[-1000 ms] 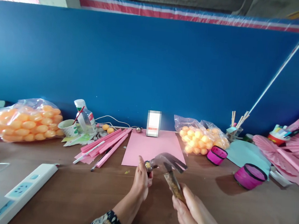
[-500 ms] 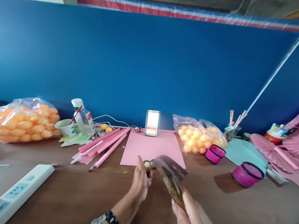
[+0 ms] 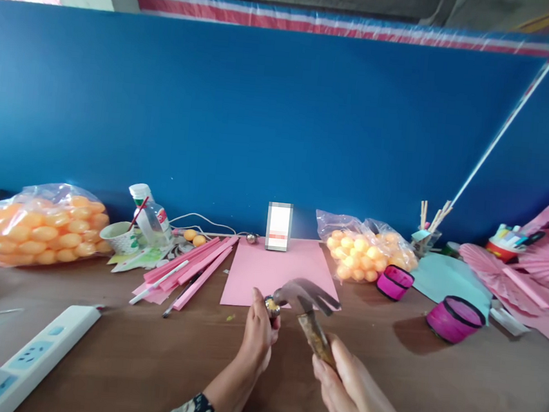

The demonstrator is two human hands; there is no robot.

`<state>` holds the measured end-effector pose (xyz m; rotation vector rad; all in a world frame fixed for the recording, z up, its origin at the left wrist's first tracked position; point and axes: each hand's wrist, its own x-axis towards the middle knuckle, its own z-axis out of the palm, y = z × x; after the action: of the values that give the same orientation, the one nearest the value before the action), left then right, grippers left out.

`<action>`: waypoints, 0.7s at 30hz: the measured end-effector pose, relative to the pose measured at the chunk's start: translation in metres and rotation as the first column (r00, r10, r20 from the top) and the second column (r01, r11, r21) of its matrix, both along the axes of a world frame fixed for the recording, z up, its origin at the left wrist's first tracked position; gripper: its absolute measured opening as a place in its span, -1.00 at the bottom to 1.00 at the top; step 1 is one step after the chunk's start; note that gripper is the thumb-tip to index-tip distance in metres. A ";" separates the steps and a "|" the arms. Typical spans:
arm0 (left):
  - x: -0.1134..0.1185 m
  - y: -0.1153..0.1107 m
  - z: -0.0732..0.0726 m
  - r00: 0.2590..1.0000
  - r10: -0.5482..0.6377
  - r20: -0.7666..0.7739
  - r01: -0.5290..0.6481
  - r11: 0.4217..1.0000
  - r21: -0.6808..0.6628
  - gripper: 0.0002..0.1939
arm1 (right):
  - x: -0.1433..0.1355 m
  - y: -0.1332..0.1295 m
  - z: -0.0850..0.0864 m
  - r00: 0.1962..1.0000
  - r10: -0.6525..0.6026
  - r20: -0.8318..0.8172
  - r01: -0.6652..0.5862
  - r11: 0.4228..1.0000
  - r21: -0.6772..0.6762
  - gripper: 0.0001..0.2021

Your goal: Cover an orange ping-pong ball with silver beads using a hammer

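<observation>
My right hand (image 3: 340, 377) is wrapped round the wooden handle of a claw hammer (image 3: 307, 298). Its steel head points left, with the claw toward the right. Between the thumb and fingers of my left hand (image 3: 258, 334) is a small shiny metal ball (image 3: 272, 305), silver with a yellowish patch. The hammer's face is right beside the ball; I cannot tell whether they touch. Both hands are above the brown table, just in front of a pink paper sheet (image 3: 278, 265). A similar metal ball (image 3: 251, 237) lies at the sheet's back left corner.
Left of the sheet lie pink paper strips (image 3: 191, 266); farther left are a cup (image 3: 120, 238), a plastic bottle (image 3: 152, 217), a bag of orange balls (image 3: 39, 229) and a power strip (image 3: 41, 352). To the right are another ball bag (image 3: 360, 253) and magenta mesh rings (image 3: 455, 319).
The hammer head has shifted slightly left and up, and its face is closer to the metal ball. My left hand has stayed nearly in place.
</observation>
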<state>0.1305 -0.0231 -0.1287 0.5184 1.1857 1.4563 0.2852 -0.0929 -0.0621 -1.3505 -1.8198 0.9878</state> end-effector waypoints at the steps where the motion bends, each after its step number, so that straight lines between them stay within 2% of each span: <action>1: 0.000 0.000 0.001 1.000 0.013 0.003 -0.013 0.999 0.032 -0.38 | 0.001 -0.001 0.001 1.000 -0.008 -0.010 0.007 1.000 -0.017 -0.61; 6: 0.000 -0.004 0.007 0.998 -0.013 0.066 0.005 0.993 0.121 -0.44 | 0.011 -0.005 0.009 0.996 -0.012 -0.085 -0.002 0.987 -0.163 -0.58; 12: 0.001 -0.007 0.009 0.990 -0.062 0.126 0.037 0.981 0.191 -0.45 | 0.016 -0.009 0.017 0.990 0.002 -0.144 -0.038 0.970 -0.241 -0.60; 18: 0.001 -0.008 0.008 0.972 -0.165 0.169 0.119 0.961 0.249 -0.43 | 0.011 -0.006 0.006 0.983 0.005 -0.182 -0.063 0.946 -0.317 -0.53; 21: 0.001 -0.008 0.008 0.967 -0.152 0.206 0.105 0.970 0.219 -0.44 | 0.010 -0.004 0.002 0.985 -0.002 -0.175 -0.059 0.937 -0.344 -0.54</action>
<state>0.1310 -0.0309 -0.1209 0.5492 0.8149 1.4900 0.2948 -0.0973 -0.0600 -1.3929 -1.5880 1.4502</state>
